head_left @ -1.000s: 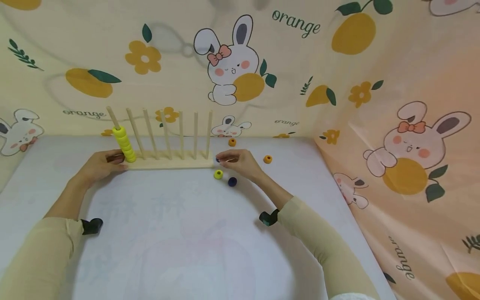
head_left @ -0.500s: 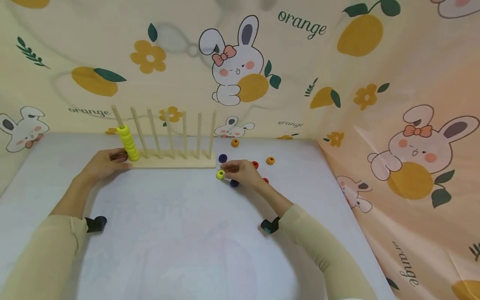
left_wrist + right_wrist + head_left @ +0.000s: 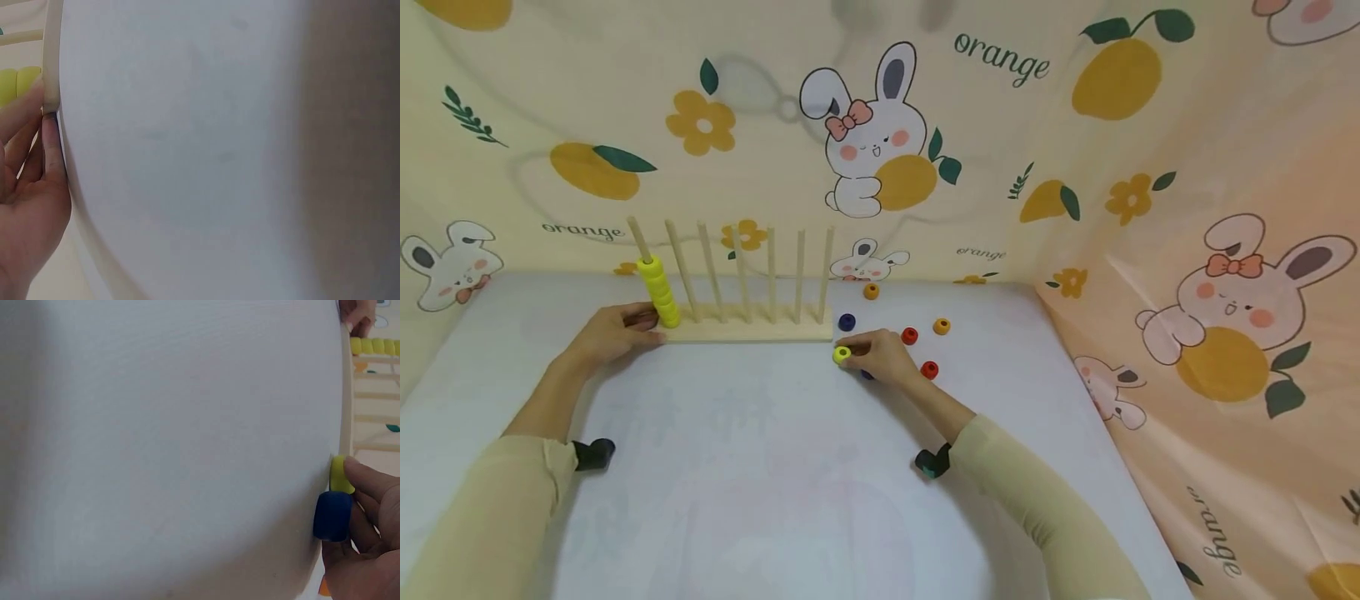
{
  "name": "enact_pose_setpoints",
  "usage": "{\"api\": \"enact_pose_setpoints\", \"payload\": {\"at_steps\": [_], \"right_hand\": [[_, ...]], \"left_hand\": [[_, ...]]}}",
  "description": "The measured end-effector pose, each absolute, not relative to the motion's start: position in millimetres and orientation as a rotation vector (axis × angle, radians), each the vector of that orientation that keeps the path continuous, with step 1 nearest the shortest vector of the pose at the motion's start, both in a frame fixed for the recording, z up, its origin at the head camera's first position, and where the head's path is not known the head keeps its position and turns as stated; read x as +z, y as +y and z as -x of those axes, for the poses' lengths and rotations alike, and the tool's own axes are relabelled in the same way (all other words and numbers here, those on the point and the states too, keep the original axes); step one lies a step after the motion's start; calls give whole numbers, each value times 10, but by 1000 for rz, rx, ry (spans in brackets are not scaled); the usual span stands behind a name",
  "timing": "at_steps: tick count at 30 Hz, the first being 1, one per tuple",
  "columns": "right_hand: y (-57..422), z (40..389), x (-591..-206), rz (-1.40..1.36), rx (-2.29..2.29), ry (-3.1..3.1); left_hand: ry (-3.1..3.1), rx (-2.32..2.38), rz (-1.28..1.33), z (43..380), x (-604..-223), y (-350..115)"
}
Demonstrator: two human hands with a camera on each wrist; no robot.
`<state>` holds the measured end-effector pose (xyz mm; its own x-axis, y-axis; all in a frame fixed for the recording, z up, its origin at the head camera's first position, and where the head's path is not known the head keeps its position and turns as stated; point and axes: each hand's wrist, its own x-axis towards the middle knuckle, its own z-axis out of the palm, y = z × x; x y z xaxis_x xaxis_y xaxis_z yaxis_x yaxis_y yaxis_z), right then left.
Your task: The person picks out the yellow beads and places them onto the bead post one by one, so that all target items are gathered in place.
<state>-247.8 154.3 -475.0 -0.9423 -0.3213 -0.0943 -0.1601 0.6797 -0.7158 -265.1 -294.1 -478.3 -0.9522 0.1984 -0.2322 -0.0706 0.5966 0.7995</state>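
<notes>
A wooden peg stand with a row of upright pegs stands toward the back of the table. Yellow beads are stacked on its leftmost peg. My left hand grips the left end of the base, thumb at the front; in the left wrist view its fingertips meet the base's corner. Just off the base's right end, my right hand pinches a loose yellow bead low at the table. Beside that bead, a dark blue bead shows in the right wrist view, mostly hidden under the hand in the head view.
Another dark blue bead lies by the stand's right end. Two red beads and two orange beads are scattered right of and behind my right hand. A patterned cloth hangs behind the white table.
My right hand has let go of a dark blue bead beside the stand, come slightly toward me and taken hold of the yellow bead. The left hand keeps its grip on the base.
</notes>
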Motion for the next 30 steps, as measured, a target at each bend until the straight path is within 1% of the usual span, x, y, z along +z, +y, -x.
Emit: {"api": "enact_pose_setpoints", "payload": {"at_steps": [6,14,24,30], "right_hand": [[1553,2484,-4725,382,-1120,2672],[1564,2560,-4662,494,-1195,2607],[1532,2648,-4368,646,-1322,2605],[1486,2710,-4173,674,-1372,2600]], "left_hand": [[2517,1307,-109,2611,-4795,-2916],[2521,1288,-90,2631,-4770,-2922],[2511,1289,-87,2641,-4721,-2911],[2509,1283,-86,2637,-4737,-2911]]}}
